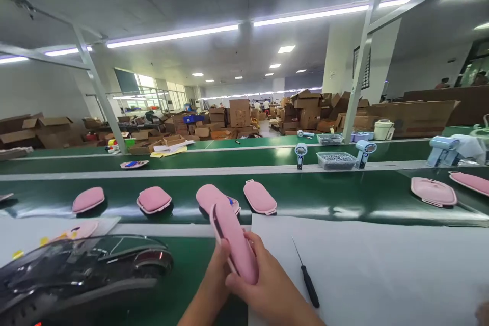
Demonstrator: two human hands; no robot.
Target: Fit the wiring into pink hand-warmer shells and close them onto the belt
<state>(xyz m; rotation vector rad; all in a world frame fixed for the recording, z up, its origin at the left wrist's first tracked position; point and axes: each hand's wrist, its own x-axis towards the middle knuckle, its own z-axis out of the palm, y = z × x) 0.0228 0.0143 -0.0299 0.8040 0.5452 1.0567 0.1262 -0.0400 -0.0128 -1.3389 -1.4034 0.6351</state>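
Observation:
Both hands hold a pink rounded, oblong case [241,248], tilted up and away over the near edge of the belt. My left hand [216,272] grips its left side, thumb along the edge by a dark slot. My right hand [263,280] is wrapped round its right side and lower end. Just behind it on the belt lie another pink shell [208,196] with something blue at its edge and a flat pink case [260,197]. A screwdriver [309,285] with a black handle rests on the white sheet [382,265] right of my hands.
More pink cases [153,199] lie along the green belt [344,196]. A glossy dark transparent object [87,270] fills the lower left. Beyond stand light-blue handheld fans [300,155] and a clear tub of small parts [336,161]. A blurred skin-coloured shape shows at the lower right edge.

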